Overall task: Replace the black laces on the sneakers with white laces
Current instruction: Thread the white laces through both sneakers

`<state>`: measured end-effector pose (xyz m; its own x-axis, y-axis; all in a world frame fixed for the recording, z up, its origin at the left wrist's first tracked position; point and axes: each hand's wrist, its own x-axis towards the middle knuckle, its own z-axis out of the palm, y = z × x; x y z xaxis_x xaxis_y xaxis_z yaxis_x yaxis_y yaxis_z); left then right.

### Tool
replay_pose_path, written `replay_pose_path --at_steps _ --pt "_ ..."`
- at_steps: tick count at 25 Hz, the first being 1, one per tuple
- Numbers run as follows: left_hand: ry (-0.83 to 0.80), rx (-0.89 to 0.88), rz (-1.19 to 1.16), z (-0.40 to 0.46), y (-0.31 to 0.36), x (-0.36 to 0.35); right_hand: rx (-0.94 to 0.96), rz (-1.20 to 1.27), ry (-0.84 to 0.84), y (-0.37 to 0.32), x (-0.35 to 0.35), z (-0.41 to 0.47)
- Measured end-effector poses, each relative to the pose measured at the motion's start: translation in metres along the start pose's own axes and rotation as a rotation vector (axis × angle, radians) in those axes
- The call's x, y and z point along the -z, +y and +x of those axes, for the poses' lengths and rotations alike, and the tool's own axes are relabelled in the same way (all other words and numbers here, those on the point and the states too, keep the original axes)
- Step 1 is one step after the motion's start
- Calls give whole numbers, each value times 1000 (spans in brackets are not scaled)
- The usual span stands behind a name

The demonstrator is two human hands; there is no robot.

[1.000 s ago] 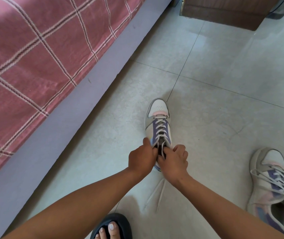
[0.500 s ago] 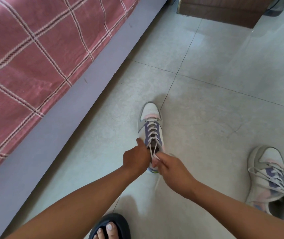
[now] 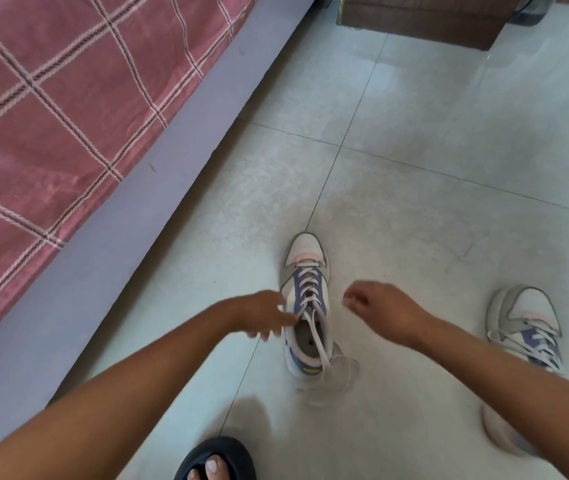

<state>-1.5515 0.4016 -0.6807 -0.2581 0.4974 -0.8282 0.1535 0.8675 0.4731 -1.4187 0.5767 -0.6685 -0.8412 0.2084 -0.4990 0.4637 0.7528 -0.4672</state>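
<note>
One sneaker stands on the floor in the middle, toe pointing away. It is white and grey with a purple part, a bit of pink near the toe and some yellow at the heel. A white lace criss-crosses up its front. The loose ends run over the open top and trail past the heel. The second sneaker lies far to the right, same colours, also with a white lace. An arm hides its back part.
</note>
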Motion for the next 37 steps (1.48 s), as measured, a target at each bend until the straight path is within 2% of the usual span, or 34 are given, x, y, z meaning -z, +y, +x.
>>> replay_pose_path --at_steps 1,2,4,6,9,11,14,17,23,29,33,37 --pt "93 -48 -24 3 2 11 -25 95 124 -1 2 14" --pt "227 -99 -44 7 6 16 -38 169 180 -5 1 26" --pt "492 -198 0 16 14 11 -47 271 172 -16 -10 42" --pt "613 -266 111 25 20 -3 -67 306 175 -26 -19 49" --pt "713 -252 256 36 25 -9 -84 222 231 -33 -18 56" --pt "741 -213 361 39 30 -10 -62 74 245 -38 -15 57" --pt "709 -208 451 40 40 -16 -71 -136 176 -52 -14 62" --pt "706 -216 406 40 43 -17 -138 -182 137 -60 -13 68" --pt "699 -329 349 37 31 -18 -31 -388 156 -62 -19 67" --pt "716 -351 319 37 22 -15 88 -449 171 -60 -22 68" --pt "749 -373 340 37 21 -17 131 -397 178 -53 -29 64" --pt "823 -425 254 36 22 -30 149 -315 403 -42 -38 47"
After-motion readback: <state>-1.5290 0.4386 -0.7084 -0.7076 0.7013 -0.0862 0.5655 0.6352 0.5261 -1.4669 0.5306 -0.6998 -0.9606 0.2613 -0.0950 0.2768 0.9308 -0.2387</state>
